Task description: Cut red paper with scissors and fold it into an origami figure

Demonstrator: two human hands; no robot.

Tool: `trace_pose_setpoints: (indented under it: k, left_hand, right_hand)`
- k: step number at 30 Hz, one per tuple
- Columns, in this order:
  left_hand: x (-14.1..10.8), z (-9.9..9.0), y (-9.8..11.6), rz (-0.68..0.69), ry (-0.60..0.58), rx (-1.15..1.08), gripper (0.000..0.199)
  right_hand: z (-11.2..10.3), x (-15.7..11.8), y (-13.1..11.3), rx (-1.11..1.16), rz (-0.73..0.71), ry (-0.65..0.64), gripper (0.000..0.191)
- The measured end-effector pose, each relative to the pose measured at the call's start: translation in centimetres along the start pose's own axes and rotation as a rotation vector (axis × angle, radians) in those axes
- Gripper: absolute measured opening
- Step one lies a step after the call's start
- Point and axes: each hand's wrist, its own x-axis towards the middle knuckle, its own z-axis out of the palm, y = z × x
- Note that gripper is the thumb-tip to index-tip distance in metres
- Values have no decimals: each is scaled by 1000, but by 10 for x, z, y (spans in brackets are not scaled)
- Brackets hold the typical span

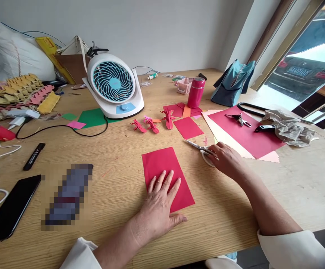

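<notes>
Under my left hand point(161, 201) lies a red sheet of paper point(162, 160). The hand rests flat on it with fingers spread and the thumb off its near edge. To the right, my right hand point(226, 160) is closed on the handles of a pair of scissors point(200, 147), whose blades point left and away from me. The scissors are low at the table, and my fingers partly hide the handles. Beyond them is a smaller red paper square point(188, 127). Several folded red paper figures point(152, 126) stand left of that square.
A white fan point(114, 84) stands at the back, a pink thermos point(196, 93) right of it. Large red paper point(243, 130) holds keys point(239, 119) at the right, near a crumpled cloth point(288, 127). A marker point(34, 157) and a black phone point(12, 209) lie left.
</notes>
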Motion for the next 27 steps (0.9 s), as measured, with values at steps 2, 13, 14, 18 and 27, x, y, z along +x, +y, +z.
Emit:
trace_pose_setpoints:
  k: [2,13,14,18,27]
  left_hand:
    - [-1,-1,1,-3,-28,-7,98]
    - [-4,-13,-12,8,55,-174,79]
    - [-2,-16,-18,-12,89,-190,64]
    - [5,-18,-35,-17,200,-136,41]
    - [10,-21,-49,-74,378,-343,30]
  right_hand:
    - [-3,-1,-3,0,7,55,22]
    - [-14,-35,-88,518,-577,-193,68]
    - [-13,-42,-91,489,-602,-199,74]
    - [-13,-80,-98,419,-667,-222,88]
    - [-3,-146,-125,326,-707,-121,74]
